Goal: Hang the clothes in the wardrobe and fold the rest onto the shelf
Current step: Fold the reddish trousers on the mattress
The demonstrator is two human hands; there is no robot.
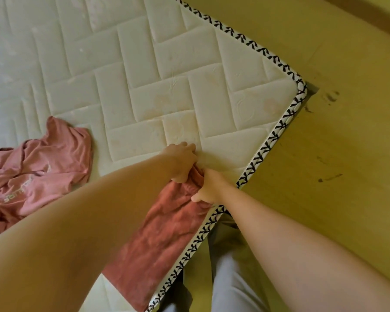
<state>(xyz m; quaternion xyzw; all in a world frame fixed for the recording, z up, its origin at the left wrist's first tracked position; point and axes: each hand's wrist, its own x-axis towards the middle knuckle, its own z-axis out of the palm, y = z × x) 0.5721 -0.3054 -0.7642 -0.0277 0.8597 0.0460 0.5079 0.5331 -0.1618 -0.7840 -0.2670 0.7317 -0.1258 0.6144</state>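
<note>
A long coral-red garment (160,242) lies flat along the near edge of the white quilted mattress (144,86). My left hand (181,162) grips its far end from the left, fingers curled into the fabric. Just right of it, my right hand (208,186) grips the same end near the mattress edge. A crumpled pink T-shirt (38,167) with pale lettering lies on the mattress to the left, apart from both hands.
The mattress has a black-and-white patterned border (275,136) and its corner is at the right. Beyond it is yellowish floor (336,143) with dark scuff marks. My grey trouser legs (230,278) stand against the mattress edge.
</note>
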